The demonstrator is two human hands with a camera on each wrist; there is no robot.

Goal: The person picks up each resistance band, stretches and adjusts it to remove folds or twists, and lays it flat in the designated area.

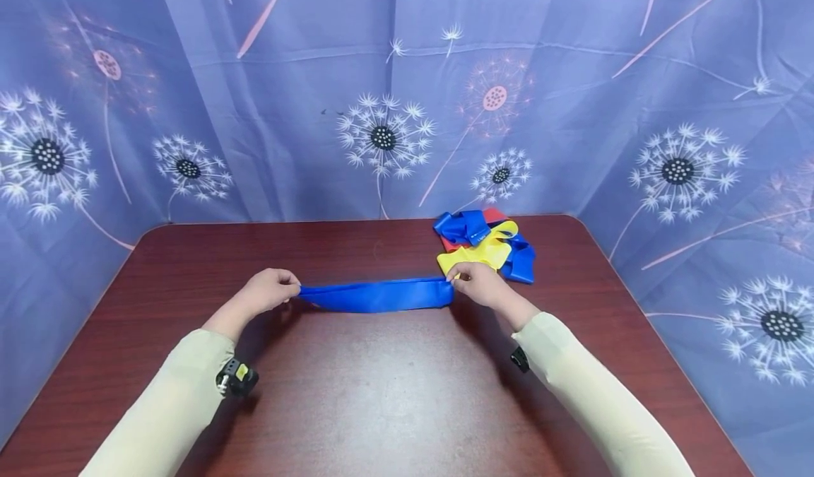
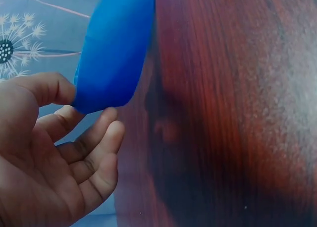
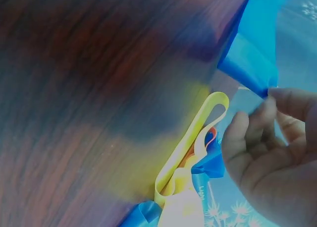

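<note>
A flat blue resistance band (image 1: pixel 378 296) is stretched lengthwise between both hands, just above the table. My left hand (image 1: pixel 272 290) pinches its left end between thumb and index finger. In the left wrist view, the band (image 2: pixel 116 53) runs away from the fingertips, and the other fingers of the left hand (image 2: pixel 59 152) are loosely bent. My right hand (image 1: pixel 478 283) pinches the band's upper right corner. The right wrist view shows that corner of the band (image 3: pixel 252 63) at the thumb and fingertip of the right hand (image 3: pixel 277 147).
Behind the right hand lies a loose heap with a yellow band (image 1: pixel 483 251), blue bands (image 1: pixel 520 259) and a red band (image 1: pixel 493 215). The dark wooden table (image 1: pixel 356 392) meets a blue dandelion-patterned cloth (image 1: pixel 305 145) at its back and sides.
</note>
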